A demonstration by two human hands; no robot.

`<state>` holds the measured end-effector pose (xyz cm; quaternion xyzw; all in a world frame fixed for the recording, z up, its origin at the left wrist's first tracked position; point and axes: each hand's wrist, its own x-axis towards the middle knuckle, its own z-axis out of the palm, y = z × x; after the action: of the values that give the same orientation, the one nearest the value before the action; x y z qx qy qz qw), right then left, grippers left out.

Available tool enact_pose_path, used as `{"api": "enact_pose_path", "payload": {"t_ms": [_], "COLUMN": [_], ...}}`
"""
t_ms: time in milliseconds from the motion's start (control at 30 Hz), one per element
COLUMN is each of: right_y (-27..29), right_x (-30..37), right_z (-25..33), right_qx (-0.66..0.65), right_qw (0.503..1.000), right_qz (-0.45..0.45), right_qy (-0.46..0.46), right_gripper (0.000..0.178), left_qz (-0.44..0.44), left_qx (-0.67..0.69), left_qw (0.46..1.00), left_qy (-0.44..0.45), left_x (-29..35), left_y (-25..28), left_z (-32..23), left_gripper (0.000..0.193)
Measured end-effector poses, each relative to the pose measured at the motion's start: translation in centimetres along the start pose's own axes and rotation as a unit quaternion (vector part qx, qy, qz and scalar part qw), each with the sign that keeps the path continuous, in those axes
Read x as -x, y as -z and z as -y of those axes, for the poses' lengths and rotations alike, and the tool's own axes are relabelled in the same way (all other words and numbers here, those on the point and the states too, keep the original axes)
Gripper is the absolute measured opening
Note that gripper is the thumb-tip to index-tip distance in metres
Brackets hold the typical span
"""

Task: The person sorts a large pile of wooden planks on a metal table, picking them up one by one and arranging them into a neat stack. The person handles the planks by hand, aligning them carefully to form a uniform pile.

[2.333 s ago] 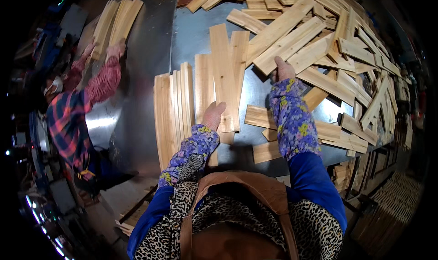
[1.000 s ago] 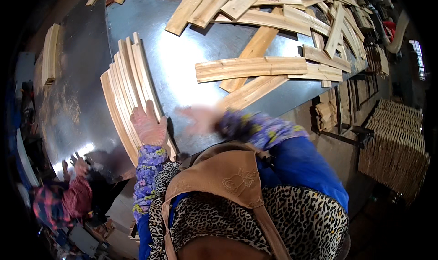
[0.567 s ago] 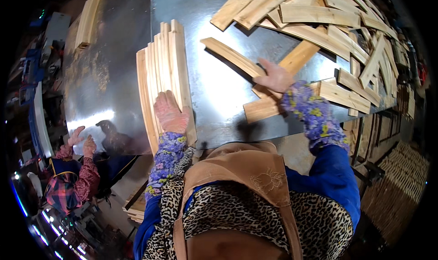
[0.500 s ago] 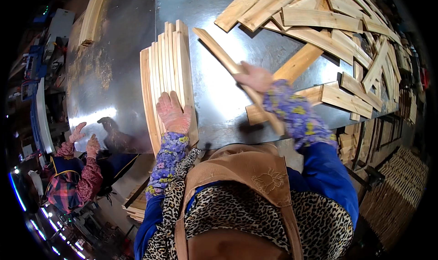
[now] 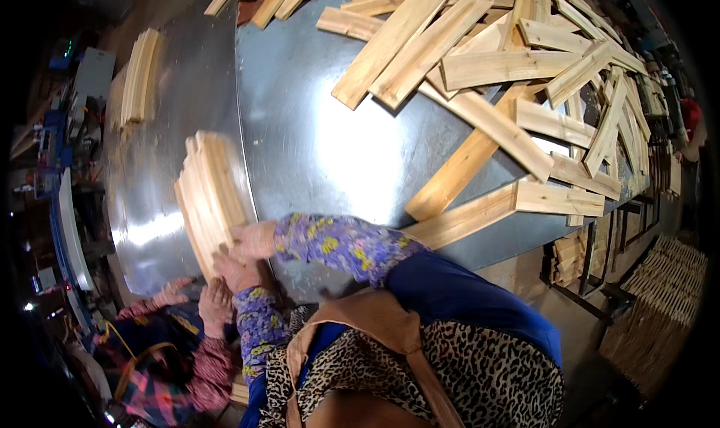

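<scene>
A row of pale wooden slats (image 5: pixel 206 192), standing on edge side by side, lies left of the seam in the metal table. My left hand (image 5: pixel 238 272) grips its near end, fingers closed against the wood. Just beyond, my right hand (image 5: pixel 255 240) reaches across and holds the right side of the same slats, its fingertips partly hidden. Both hands and the slats are slightly blurred. A co-worker's hand (image 5: pixel 216 306) touches or nearly touches the near end of the slats, beside my left hand.
Loose wooden slats (image 5: pixel 487 68) lie in a jumbled pile on the metal table (image 5: pixel 300 143) at the right and far side. A smaller bundle of slats (image 5: pixel 140 75) sits at the far left. The co-worker's other hand (image 5: pixel 174 291) is at the table's near left edge. Stacked wood (image 5: pixel 652 300) stands lower right.
The slat row has moved left across the seam, toward the co-worker. My right hand has swung from the single slat at right to join my left on the row. The co-worker has come closer.
</scene>
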<state>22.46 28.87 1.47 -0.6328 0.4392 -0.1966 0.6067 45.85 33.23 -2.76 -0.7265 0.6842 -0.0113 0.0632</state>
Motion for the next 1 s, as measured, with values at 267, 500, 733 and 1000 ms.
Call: {"api": "enact_pose_path", "payload": {"t_ms": [267, 500, 733, 1000], "right_y": [16.6, 27.3, 23.6, 16.4], "right_x": [14.2, 18.5, 20.6, 26.4], "right_z": [-19.7, -22.9, -25.2, -22.3], "right_qx": [-0.133, -0.637, -0.474, -0.611], "right_qw": [0.951, 0.604, 0.688, 0.598], "right_qz": [-0.262, -0.461, -0.547, -0.518], "right_qy": [-0.098, -0.127, -0.047, -0.023], "right_gripper": [0.046, 0.047, 0.044, 0.056], "left_qz": [0.026, -0.07, 0.132, 0.14], "left_qx": [0.03, 0.258, 0.277, 0.283], "left_qw": [0.994, 0.896, 0.846, 0.842], "left_qy": [0.103, -0.355, -0.436, -0.438], "left_x": [-6.4, -11.6, -18.6, -16.3], "left_y": [3.1, 1.8, 3.0, 8.5], "left_z": [-1.1, -35.2, -50.6, -61.2], "left_gripper": [0.071, 0.065, 0.095, 0.108]}}
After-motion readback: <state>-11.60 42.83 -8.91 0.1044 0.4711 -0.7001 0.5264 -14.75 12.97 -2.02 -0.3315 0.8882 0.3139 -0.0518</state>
